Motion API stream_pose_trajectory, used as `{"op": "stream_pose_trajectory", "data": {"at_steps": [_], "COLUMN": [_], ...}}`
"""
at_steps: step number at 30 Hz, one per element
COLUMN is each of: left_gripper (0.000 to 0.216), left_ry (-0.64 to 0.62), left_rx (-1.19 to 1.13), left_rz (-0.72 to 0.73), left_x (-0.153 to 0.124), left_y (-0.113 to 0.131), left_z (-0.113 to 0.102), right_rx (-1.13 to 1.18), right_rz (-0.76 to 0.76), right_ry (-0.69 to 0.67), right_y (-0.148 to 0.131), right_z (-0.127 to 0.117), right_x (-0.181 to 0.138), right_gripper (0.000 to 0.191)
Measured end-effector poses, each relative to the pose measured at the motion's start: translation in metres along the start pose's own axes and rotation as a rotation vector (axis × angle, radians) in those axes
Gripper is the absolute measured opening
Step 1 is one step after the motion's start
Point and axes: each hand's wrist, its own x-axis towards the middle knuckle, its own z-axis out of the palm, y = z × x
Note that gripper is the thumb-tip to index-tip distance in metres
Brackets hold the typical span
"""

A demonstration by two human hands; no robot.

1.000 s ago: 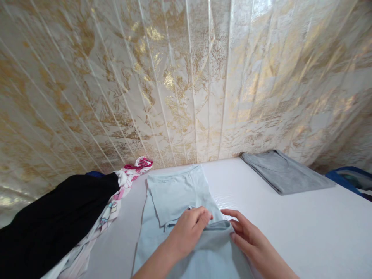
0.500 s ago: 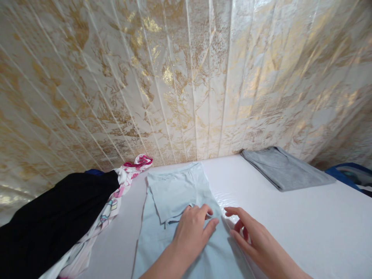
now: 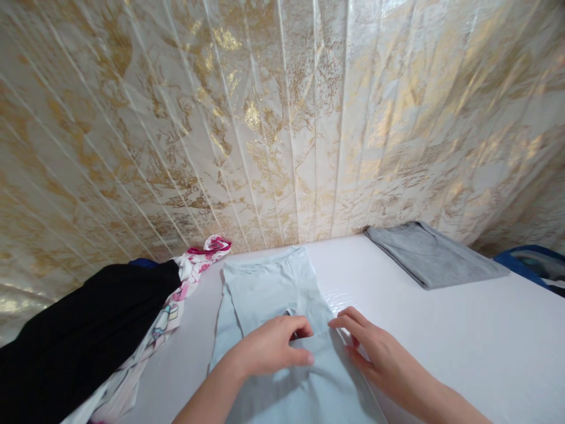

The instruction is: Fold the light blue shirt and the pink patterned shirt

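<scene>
1. Across the middle of the white surface (image 3: 441, 353), running from the far edge toward the person, lies a pale blue garment (image 3: 322, 371), flat and layered, softly creased near the hands.
2. It looks light, thin and limp, so it should bend easily and wrinkle rather than break; its side edges and outer corners seem the best places to take hold, catching all layers together.
3. On its middle rests the left hand (image 3: 278, 347), its grip loose, thumb and curled fingers apart.
4. At its right edge the right hand (image 3: 375, 353) touches with fingertips; whether its grip pinches cloth, I cannot tell.
5. Well to the right lies a folded grey garment (image 3: 435, 256).
6. Leftward, black cloth (image 3: 97, 318) heaps beside a pink-and-white printed garment (image 3: 168, 321).
7. Behind stands a gold-patterned covering (image 3: 282, 118).
</scene>
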Motion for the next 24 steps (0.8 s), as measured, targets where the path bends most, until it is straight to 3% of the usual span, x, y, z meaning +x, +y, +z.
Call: {"op": "stream_pose_trajectory", "data": {"at_steps": [5, 13, 19, 24], "left_gripper": [0.017, 0.026, 0.040, 0.045], "left_ry": [-0.088, -0.043, 0.035, -0.003], "left_rx": [-0.071, -0.027, 0.015, -0.009], "left_rz": [0.041, -0.034, -0.024, 0.036], "left_x": [-0.002, 0.001, -0.005, -0.007], "left_y": [-0.001, -0.001, 0.006, 0.009], "left_z": [-0.004, 0.001, 0.001, 0.000], "right_rx": [0.056, 0.210, 0.110, 0.053], "right_rz": [0.014, -0.068, -0.039, -0.017], "right_ry": [-0.194, -0.350, -0.323, -0.333], "right_y": [-0.005, -0.005, -0.013, -0.015], "right_z": [-0.020, -0.039, -0.046, -0.041], "right_x": [0.023, 0.031, 0.027, 0.030], "right_gripper": [0.042, 0.026, 0.027, 0.009]}}
